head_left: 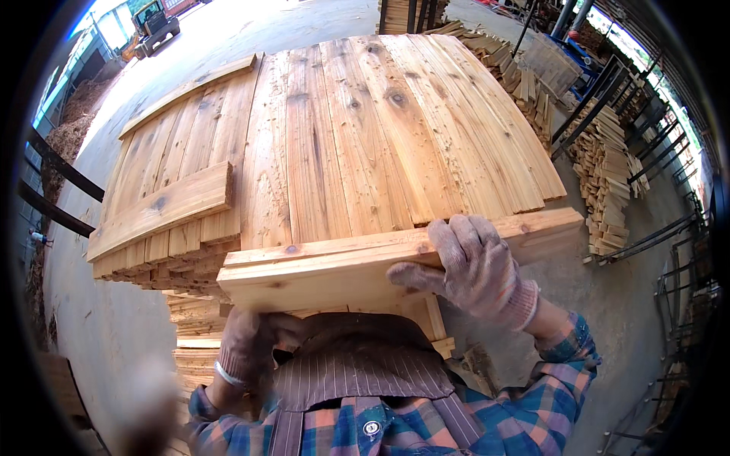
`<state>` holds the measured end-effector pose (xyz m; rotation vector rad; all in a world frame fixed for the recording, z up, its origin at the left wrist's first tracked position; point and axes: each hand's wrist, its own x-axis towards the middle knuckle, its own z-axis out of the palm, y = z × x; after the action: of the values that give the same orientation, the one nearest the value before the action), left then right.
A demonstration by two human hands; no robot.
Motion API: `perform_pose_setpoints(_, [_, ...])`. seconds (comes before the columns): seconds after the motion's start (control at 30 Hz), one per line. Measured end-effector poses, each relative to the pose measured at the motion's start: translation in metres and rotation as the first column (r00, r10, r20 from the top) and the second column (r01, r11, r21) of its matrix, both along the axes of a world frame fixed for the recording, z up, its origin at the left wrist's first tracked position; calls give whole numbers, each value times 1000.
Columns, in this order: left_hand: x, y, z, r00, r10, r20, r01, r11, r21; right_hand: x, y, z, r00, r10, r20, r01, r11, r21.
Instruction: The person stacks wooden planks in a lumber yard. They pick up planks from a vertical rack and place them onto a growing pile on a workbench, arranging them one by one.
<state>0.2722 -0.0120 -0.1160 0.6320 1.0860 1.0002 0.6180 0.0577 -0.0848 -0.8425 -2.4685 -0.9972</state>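
A wooden plank pair (pixel 334 277), seemingly two boards face to face on edge, lies crosswise along the near edge of the stack. My right hand (pixel 479 270), in a knitted work glove, is closed around its right part, with the thumb on the near face and the fingers over the top. Below the pair's left end is my gloved left hand (pixel 255 338), close to the dark apron. Motion smears its fingers, so what they touch cannot be made out. Beyond the pair, long knotty boards (pixel 350 137) lie side by side on top of the stack.
A panel of boards with crosswise battens (pixel 167 201) covers the stack's left side. Piled wood offcuts (pixel 604 175) and black metal racks (pixel 661 152) stand at the right. Far left is a forklift-like vehicle (pixel 154 29) on the concrete floor (pixel 228 30). Black bars (pixel 61 167) jut in at left.
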Motion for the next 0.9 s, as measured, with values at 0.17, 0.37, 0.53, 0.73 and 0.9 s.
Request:
perform_pose_setpoints(0.17, [-3, 28, -60, 910, 49, 411, -171, 949, 264, -8, 12, -14, 999, -37, -20, 39, 994, 105])
perform_pose_setpoints(0.37, [9, 29, -65, 914, 114, 391, -245, 920, 305, -3, 18, -2, 1000, 2, -14, -1, 999, 34])
perform_pose_setpoints(0.53, [15, 26, -53, 907, 120, 404, -238, 937, 256, 1, 29, 10, 993, -1, 117, -1, 1000, 14])
perform_pose_setpoints(0.73, [-19, -19, 18, 973, -119, -196, 158, 968, 194, 17, 31, 79, 1000, 14, 22, -3, 903, -430])
perform_pose_setpoints(0.9, [-81, 58, 78, 717, 597, -361, 48, 474, 879, 1, 107, 115, 994, -90, 68, 111, 680, -725])
